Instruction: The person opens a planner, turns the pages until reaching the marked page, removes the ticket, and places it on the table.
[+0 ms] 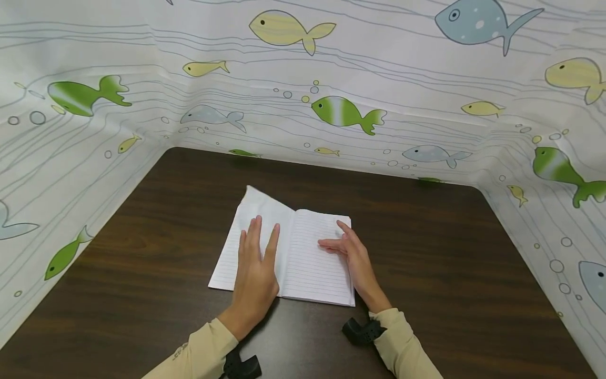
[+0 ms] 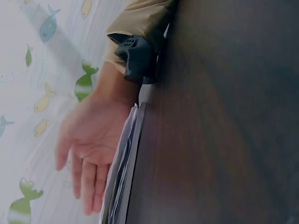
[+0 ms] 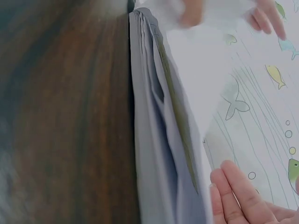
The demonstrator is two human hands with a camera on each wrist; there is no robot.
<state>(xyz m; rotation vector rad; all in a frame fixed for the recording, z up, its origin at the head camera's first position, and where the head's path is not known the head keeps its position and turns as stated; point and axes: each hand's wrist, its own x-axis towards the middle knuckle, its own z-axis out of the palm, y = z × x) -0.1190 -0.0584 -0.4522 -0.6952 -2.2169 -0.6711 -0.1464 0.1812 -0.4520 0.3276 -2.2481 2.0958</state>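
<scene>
An open lined notebook (image 1: 312,276) lies on the dark wooden table, its left page (image 1: 258,202) lifting to a raised point at the top corner. Over that page and near the spine is my left hand (image 1: 258,279), fingers straight and somewhat spread. The left wrist view has this hand (image 2: 96,133) beside the notebook's page edges (image 2: 124,172), palm visible. My right hand (image 1: 357,258) is at the right page's outer edge, its fingers extended loosely over the paper. The right wrist view gives the notebook's layered pages (image 3: 159,121) from the side, with fingers (image 3: 238,196) next to them.
A white sheet printed with fish (image 1: 347,113) stands as a wall along the table's back and sides. Brown tabletop (image 1: 450,273) surrounds the notebook. Black cameras (image 1: 362,331) are strapped at both wrists, below beige sleeves (image 1: 208,350).
</scene>
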